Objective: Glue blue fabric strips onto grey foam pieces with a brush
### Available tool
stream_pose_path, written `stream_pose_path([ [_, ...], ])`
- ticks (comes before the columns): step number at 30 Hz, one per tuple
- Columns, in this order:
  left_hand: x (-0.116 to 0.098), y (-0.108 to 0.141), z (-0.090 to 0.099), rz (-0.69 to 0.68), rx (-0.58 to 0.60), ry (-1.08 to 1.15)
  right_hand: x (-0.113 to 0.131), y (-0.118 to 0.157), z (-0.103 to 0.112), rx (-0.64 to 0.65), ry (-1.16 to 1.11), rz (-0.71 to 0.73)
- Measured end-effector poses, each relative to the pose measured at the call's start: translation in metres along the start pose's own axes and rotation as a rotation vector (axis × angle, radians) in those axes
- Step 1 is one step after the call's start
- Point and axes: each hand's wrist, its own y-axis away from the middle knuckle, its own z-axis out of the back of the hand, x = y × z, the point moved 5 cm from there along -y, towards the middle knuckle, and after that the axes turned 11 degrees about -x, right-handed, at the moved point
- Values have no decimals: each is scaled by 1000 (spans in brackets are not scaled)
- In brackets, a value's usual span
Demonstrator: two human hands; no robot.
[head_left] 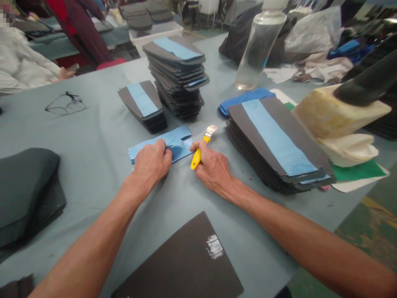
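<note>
While our left hand (151, 161) seems to pinch a curled piece among the blue strips (169, 135), our right hand (214, 165) closes around the yellow brush (195, 160) at their right end. Nearer us than the strips, the dark panel (180, 260) bears a white smear (214, 247) but no strip, so it looks barely begun; behind the strips, the small stack (142, 101) and tall stack (176, 74) show bands already on top. Right of the strips, the broad stack (273, 140) crowds our brush side.

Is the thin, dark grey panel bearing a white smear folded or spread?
Spread, as far as it shows: the panel lies flat, no fold visible.
</note>
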Motion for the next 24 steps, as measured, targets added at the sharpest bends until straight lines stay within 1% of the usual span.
stream_pose_path([
  [2, 2, -1, 0, 1, -8, 19, 0, 1, 0, -11, 15, -13],
  [4, 5, -2, -1, -3, -18, 50, 3, 3, 2, -55, 10, 23],
  [6, 8, -3, -2, -6, -25, 89, 7, 4, 5, -114, 2, 96],
  [8, 11, -3, -4, -8, -26, 139, 13, 4, 6, -141, -16, 198],
  [10, 14, -3, -5, -8, -22, 197, 21, 3, 3, -109, -46, 288],
  [12, 19, -3, -6, -3, -13, 260, 27, -1, -3, -49, -71, 332],
  [15, 26, -1, -5, 14, 20, 359, 36, -9, -13, 8, -69, 322],
  [18, 32, 3, -5, 41, 49, 454, 44, -17, -17, 5, -34, 268],
  [21, 37, 8, -6, 83, 59, 536, 52, -23, -13, -43, 20, 207],
  [24, 41, 12, -9, 119, 67, 612, 59, -25, -6, -79, 52, 198],
])
